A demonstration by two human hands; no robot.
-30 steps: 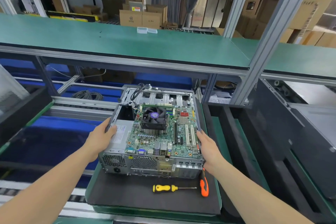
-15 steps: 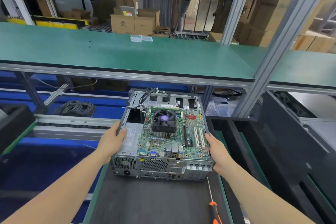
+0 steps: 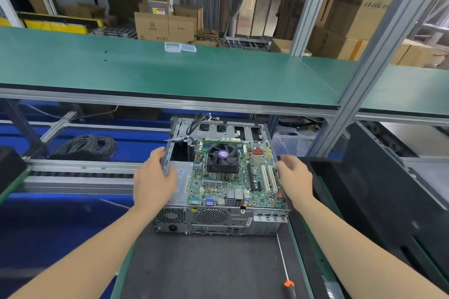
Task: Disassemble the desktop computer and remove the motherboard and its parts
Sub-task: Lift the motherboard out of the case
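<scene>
**While both hands are free, the board waits in the case**

Although the case [image 3: 218, 222] lies open on the mat [image 3: 206, 272] with its rear panel toward you, nothing has come out of it yet. The motherboard [image 3: 216, 188] sits flat on the case floor, the cooler [image 3: 223, 158] is mounted on it, and the power supply [image 3: 181, 181] is beside it on the left. A bundle of cables [image 3: 195, 126] rises at the far left corner.

Your left hand [image 3: 155, 178] is spread open over the left wall and grips nothing. Motion blur hides whether it touches the metal. Your right hand [image 3: 295, 177] hovers just beside the right wall with its fingers loosely curled, and it is empty too.

By the look of it, you are between positioning the case and starting on the board itself. The next move probably calls for a tool. The screwdriver [image 3: 288, 283] lies on the mat near your right forearm, well apart from either hand.

Unplug the leads at the far edge before you loosen the board, and lift it level so the rear ports clear the panel.
</scene>
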